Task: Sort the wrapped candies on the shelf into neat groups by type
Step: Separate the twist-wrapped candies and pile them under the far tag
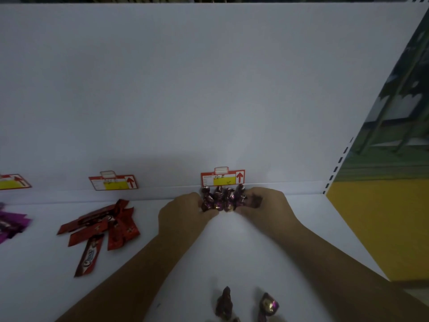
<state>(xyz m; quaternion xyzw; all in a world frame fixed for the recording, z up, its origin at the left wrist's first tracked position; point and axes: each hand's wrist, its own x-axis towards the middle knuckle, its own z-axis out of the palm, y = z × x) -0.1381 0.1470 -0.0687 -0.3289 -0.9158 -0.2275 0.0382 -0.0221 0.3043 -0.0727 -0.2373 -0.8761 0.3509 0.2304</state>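
Candies in dark purple wrappers sit bunched in a tight cluster [222, 198] at the back of the white shelf [232, 247], right under a red and yellow price tag [222, 178]. The left hand [183, 214] cups the cluster's left side, fingers curled round the back of it and thumb pressed to its front. The right hand [267, 205] cups the other side in the same way, its curled fingers pinching the outermost candy. Two loose candies of the same kind lie well apart from the cluster at the near edge, one [224, 303] just beside the other [268, 306]. To the left, a pile of long red candy bars [104, 226] lies fanned out below a second tag [113, 182]. At the far left edge, bright purple wrappers [11, 225] lie below a third tag [12, 181]. A plain white back panel [185, 89] rises behind the shelf. On the right stands a slotted upright [339, 163], with a yellow wall [383, 228] beyond it.
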